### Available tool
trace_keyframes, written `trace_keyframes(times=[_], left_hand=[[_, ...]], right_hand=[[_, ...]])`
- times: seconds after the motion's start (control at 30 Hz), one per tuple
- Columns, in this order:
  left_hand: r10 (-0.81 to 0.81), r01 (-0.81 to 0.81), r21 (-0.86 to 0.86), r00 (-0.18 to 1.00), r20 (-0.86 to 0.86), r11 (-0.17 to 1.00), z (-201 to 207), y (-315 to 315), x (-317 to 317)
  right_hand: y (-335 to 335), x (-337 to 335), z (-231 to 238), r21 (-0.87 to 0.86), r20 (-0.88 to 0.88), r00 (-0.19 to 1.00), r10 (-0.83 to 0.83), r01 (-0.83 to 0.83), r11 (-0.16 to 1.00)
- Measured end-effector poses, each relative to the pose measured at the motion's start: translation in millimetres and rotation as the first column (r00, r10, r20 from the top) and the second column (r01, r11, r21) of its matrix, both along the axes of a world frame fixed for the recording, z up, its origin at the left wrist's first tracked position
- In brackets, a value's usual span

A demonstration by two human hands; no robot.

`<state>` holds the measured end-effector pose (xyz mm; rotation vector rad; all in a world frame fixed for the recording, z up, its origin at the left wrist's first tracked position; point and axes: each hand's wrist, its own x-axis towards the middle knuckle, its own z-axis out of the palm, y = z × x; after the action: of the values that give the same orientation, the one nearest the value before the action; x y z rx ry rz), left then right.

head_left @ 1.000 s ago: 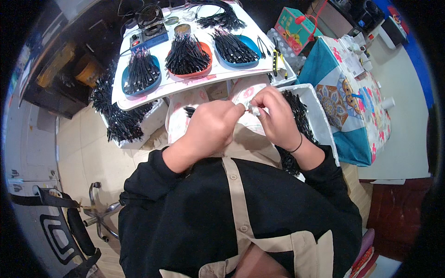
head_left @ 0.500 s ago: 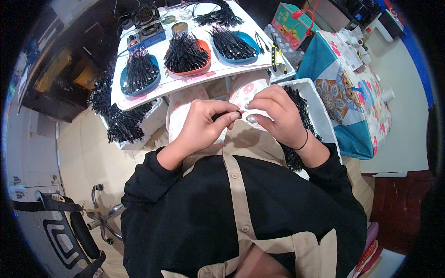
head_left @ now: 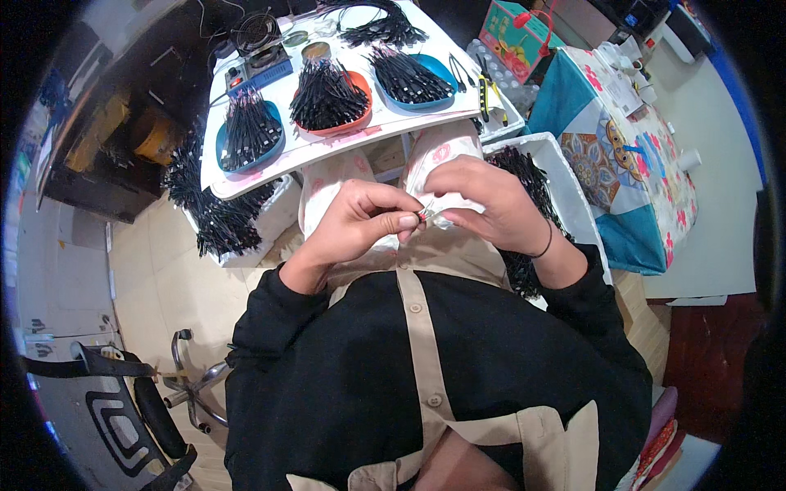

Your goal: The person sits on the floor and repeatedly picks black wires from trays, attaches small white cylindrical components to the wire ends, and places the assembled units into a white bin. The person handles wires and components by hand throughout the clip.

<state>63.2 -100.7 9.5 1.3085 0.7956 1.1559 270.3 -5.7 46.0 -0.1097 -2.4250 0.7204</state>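
Beyond the hands, a white work table [head_left: 344, 143] carried three shallow trays of black cable pieces: a blue tray [head_left: 250, 135] beyond the left hand, an orange tray [head_left: 332, 98] in the middle, and a second blue tray [head_left: 409, 80] beyond the right hand. White bins [head_left: 565, 188] heaped with more black cables [head_left: 209, 217] stood to either side of the grip, below the table edge. A patterned cloth [head_left: 647, 155] covered a surface well out past the right hand. The left hand [head_left: 360, 221] and right hand [head_left: 487, 204] met over the lap, fingertips nearly touching. Both were pinched closed on a small connector piece [head_left: 424, 216], thumb against forefinger. That piece sat between the two sets of fingertips, largely hidden by them. A thin black band circled the right wrist [head_left: 547, 244].
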Motion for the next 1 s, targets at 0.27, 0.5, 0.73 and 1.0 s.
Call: trace_keyframes(times=[0.27,0.5,0.73,1.0], left_hand=[[0.035,-0.025,-0.054,0.980,0.196,0.998,-4,-6,10],[0.011,0.005,-0.034,0.896,0.445,0.999,-11,-12,15],[0.040,0.001,-0.088,0.889,0.456,0.996,-15,-7,19],[0.132,-0.108,0.209,0.986,-0.102,0.972,0,-7,13]], right_hand=[[0,5,-4,0.015,-0.072,0.996,0.051,-0.050,0.999],[23,8,-10,-0.013,-0.057,0.981,-0.187,0.186,0.982],[-2,-1,-10,0.025,-0.247,0.968,0.049,-0.045,0.999],[-4,6,-13,-0.458,-0.002,0.995,0.095,-0.086,0.885]])
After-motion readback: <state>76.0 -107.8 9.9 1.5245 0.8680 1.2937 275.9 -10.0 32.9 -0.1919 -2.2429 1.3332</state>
